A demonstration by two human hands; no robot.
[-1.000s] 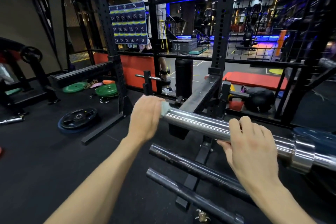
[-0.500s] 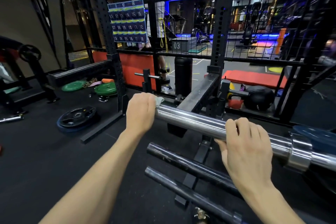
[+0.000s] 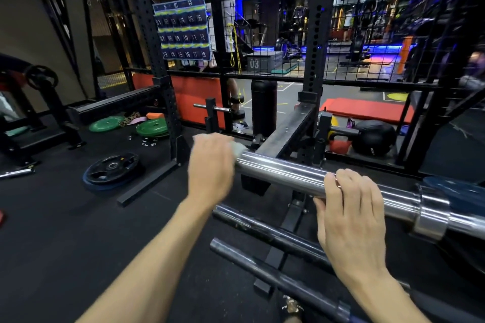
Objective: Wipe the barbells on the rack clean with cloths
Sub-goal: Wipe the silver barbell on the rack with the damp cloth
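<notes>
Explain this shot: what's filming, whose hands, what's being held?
A camera worn on a person's head looks forward and down, so the two bare arms are the wearer's own. There is no robot. The left hand grips a pale cloth round the end of a chrome barbell resting on a black rack. The right hand rests on top of the same bar, fingers curled over it. Two darker bars lie lower down. Weight plates sit on the gym floor to the left.
</notes>
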